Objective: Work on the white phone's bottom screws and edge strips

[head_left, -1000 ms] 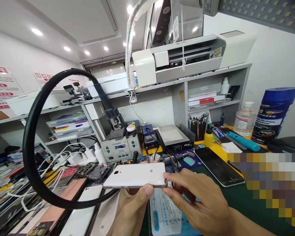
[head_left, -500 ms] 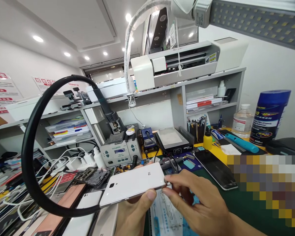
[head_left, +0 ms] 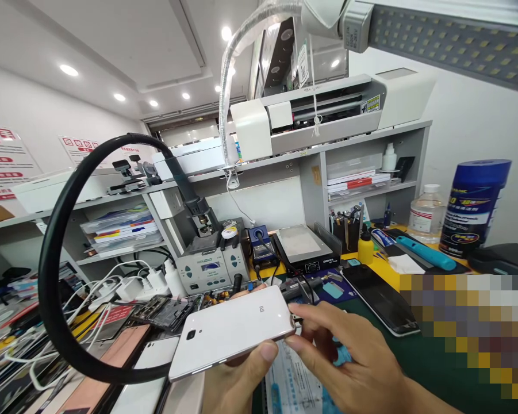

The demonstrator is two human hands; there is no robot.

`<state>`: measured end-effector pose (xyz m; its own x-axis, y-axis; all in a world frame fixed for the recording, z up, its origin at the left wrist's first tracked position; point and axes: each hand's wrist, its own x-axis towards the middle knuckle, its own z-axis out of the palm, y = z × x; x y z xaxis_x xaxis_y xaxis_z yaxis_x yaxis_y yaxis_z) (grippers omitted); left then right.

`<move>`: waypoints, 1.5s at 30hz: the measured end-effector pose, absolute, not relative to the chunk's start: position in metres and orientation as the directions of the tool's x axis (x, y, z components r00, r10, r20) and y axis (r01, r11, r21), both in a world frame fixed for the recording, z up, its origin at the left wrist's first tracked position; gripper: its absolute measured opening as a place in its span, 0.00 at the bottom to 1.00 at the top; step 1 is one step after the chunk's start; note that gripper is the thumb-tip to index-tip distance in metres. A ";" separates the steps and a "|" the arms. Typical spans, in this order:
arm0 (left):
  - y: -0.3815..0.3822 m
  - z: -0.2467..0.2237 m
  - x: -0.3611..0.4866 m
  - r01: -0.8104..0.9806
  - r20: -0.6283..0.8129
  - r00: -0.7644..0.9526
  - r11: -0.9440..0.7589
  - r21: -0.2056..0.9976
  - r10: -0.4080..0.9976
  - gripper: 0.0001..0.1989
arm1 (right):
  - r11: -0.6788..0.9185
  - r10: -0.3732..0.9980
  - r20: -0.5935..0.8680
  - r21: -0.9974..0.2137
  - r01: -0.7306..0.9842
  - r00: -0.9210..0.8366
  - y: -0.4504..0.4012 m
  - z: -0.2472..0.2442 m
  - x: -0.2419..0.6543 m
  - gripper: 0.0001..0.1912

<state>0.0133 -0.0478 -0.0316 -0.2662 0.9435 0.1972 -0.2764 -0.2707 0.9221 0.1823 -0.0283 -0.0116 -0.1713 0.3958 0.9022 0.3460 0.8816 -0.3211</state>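
Note:
A white smartphone (head_left: 233, 330), back side up with a camera and a logo, is held a little above the bench. My left hand (head_left: 245, 374) supports it from below, its thumb along the near edge and fingertips showing past the far edge. At the phone's right end is my right hand (head_left: 349, 351), index finger and thumb drawn together at its corners. A small, partly hidden piece shows between those fingers, too small to name. Under the hands lies a blue-and-white printed sheet (head_left: 295, 374).
A black hose (head_left: 47, 270) loops at the left, reaching behind the held phone. Several phones, including a pink one (head_left: 107, 368), lie at left. Behind stands a rework station (head_left: 213, 270). A dark-screened phone (head_left: 379, 299) rests right, near a blue spray can (head_left: 474, 207).
The phone has tilted slightly, its left end dropping lower and shifting left. My right index finger and thumb stay at its right end, where the small piece between them shows more.

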 end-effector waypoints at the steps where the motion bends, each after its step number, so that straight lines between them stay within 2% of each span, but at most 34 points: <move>1: -0.048 -0.032 0.013 -0.267 0.203 -0.273 -0.276 0.923 0.941 0.39 | 0.883 0.389 0.903 -0.309 0.352 -0.183 -0.028 -0.012 0.183 0.12; 4: -0.048 -0.031 0.012 -0.248 0.219 -0.292 -0.295 0.923 0.931 0.40 | 0.892 0.339 0.926 -0.261 0.369 -0.165 -0.028 -0.012 0.184 0.11; 9: -0.048 -0.030 0.013 -0.272 0.225 -0.288 -0.305 0.913 0.931 0.38 | 0.881 0.384 0.909 -0.309 0.359 -0.161 -0.029 -0.010 0.183 0.11; 13: -0.049 -0.030 0.013 -0.304 0.201 -0.301 -0.293 0.907 0.932 0.36 | 0.885 0.341 0.928 -0.261 0.386 -0.154 -0.029 -0.009 0.182 0.11; 16: -0.051 -0.030 0.014 -0.316 0.175 -0.285 -0.265 0.911 0.942 0.36 | 0.892 0.357 0.924 -0.295 0.342 -0.134 -0.032 -0.008 0.183 0.13; 18: -0.051 -0.029 0.014 -0.317 0.169 -0.275 -0.256 0.913 0.946 0.36 | 0.898 0.405 0.901 -0.361 0.250 -0.155 -0.034 -0.007 0.186 0.10; 20: -0.050 -0.026 0.014 -0.317 0.171 -0.278 -0.259 0.912 0.945 0.36 | 0.865 0.497 0.859 -0.478 0.155 -0.123 -0.034 -0.004 0.192 0.03; 23: -0.045 -0.021 0.012 -0.342 0.177 -0.274 -0.268 0.901 0.945 0.36 | 0.741 0.667 0.743 -0.669 0.058 0.056 -0.022 0.002 0.205 0.16; 25: -0.040 -0.016 0.008 -0.377 0.186 -0.264 -0.278 0.883 0.947 0.34 | 0.626 0.760 0.634 -0.773 0.101 0.139 -0.008 0.007 0.215 0.19; 28: -0.032 -0.009 0.001 -0.452 0.175 -0.259 -0.280 0.847 0.950 0.27 | 0.454 0.860 0.499 -0.846 0.281 0.111 0.016 0.013 0.228 0.20; 31: -0.025 -0.004 -0.006 -0.525 0.150 -0.215 -0.244 0.816 0.965 0.18 | 0.389 0.878 0.465 -0.831 0.398 0.114 0.033 0.016 0.240 0.18; 33: -0.023 -0.002 -0.010 -0.547 0.153 -0.186 -0.232 0.804 0.971 0.15 | 0.359 0.876 0.468 -0.796 0.488 0.118 0.037 0.016 0.245 0.19; 39: -0.017 -0.006 -0.015 -0.509 0.151 -0.218 -0.244 0.826 0.964 0.21 | 0.349 0.927 0.330 -0.580 0.736 -0.179 0.012 0.010 0.229 0.26; 42: -0.015 -0.008 -0.017 -0.503 0.153 -0.208 -0.240 0.830 0.966 0.21 | 0.335 0.931 0.296 -0.470 0.817 -0.212 -0.007 0.000 0.208 0.24; 45: -0.016 -0.007 -0.020 -0.513 0.144 -0.174 -0.215 0.831 0.974 0.19 | 0.316 0.939 0.273 -0.445 0.838 -0.209 -0.015 -0.007 0.195 0.20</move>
<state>-0.0203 -0.0158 -0.0069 -0.1743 0.9741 0.1439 -0.5135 -0.2146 0.8308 0.1952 -0.0147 -0.0070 -0.2090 0.9390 0.2730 0.8382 0.3158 -0.4447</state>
